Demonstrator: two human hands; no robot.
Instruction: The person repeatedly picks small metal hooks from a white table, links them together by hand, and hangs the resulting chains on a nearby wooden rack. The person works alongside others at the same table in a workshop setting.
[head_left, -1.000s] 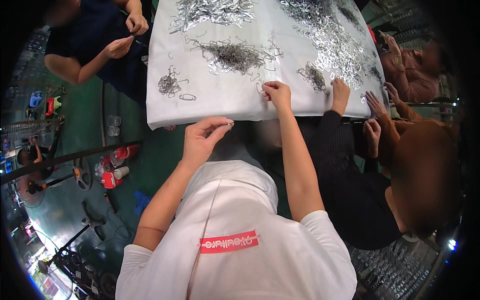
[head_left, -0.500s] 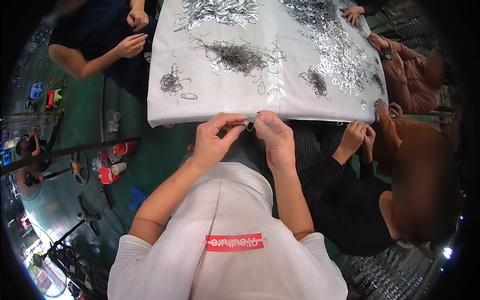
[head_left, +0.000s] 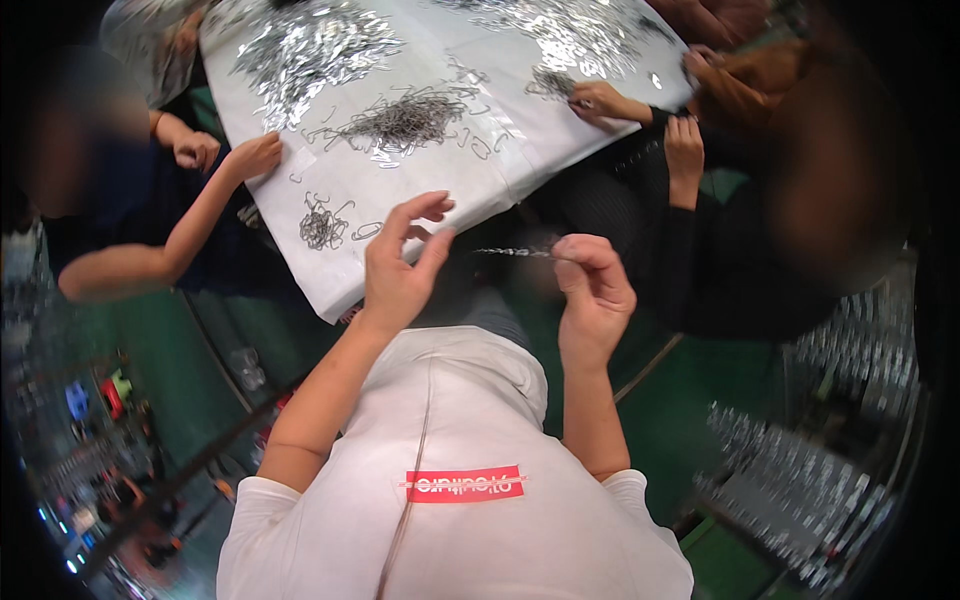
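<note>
My right hand (head_left: 595, 295) is pinched on a thin, shiny metal piece (head_left: 512, 251) that sticks out leftward from the fingertips; motion blurs its outline, so its exact kind is unclear. My left hand (head_left: 408, 255), with fingers apart and nothing visible in them, is raised just in front of the table's near edge. Close to it on the white-covered table (head_left: 335, 280) lie a wire loop (head_left: 368, 231) and a small heap of bent wire hooks (head_left: 321, 228). A larger heap of wire hooks (head_left: 405, 124) spreads farther back.
Shiny metal pieces form a pile (head_left: 315, 55) at the back left and another pile (head_left: 572, 42) at the back right. A co-worker's hand (head_left: 258, 157) touches the left table edge. Another person's hand (head_left: 603, 101) reaches to a hook heap (head_left: 548, 84) on the right.
My hands have parted; the left is open, while the right has moved rightward with the thin metal piece. The view has turned, and the neighbour's hand at right now reaches onto the table.
</note>
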